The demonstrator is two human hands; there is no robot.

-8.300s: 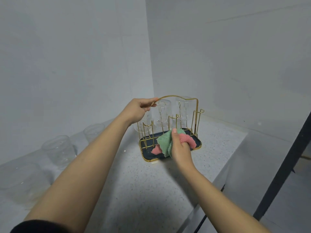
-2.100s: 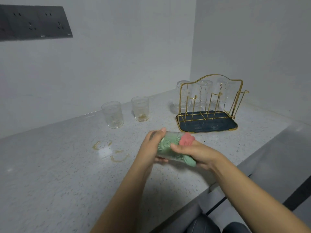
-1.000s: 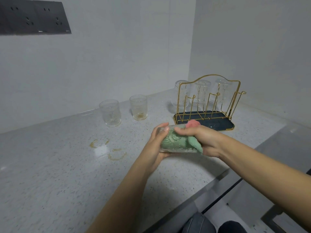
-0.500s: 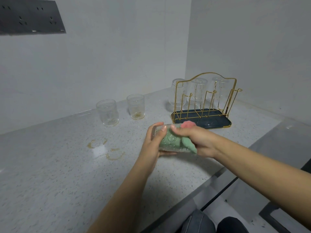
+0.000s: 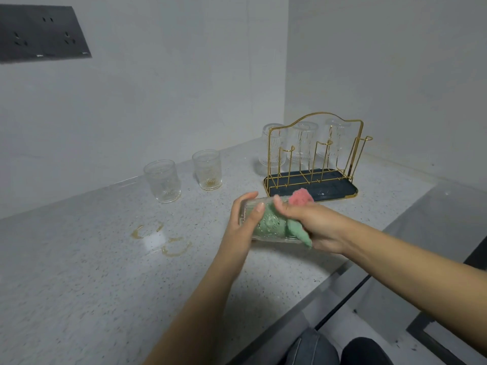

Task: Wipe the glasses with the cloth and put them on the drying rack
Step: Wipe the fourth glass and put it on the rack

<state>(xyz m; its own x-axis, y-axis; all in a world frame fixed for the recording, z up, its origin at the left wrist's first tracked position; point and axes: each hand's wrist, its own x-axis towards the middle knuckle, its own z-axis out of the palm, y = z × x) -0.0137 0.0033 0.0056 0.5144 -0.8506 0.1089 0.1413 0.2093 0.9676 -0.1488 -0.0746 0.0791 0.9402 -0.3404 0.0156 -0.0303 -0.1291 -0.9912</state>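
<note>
Progress check, going left to right across the table. Two glasses are still sitting upright around 10 o'clock of the frame, not wiped as far as I can tell: the left glass and, just beside it at its 2 o'clock, the second glass, which is showing a yellowish residue at the bottom. Some brownish ring stains are lying on the table at 7 o'clock from the left glass.

Dead centre, the left hand is gripping the held glass on its side, fingers curled around its closed end. The right hand is holding the cloth, green with a pink corner, and pushing it into the glass's open end, so wiping is happening right now.

Over at 2 o'clock, the gold wire drying rack is already carrying three inverted glasses along its back row, while the front pegs are looking free.

So I'm guessing it's about halfway: three racked, one being wiped, two waiting.
</note>
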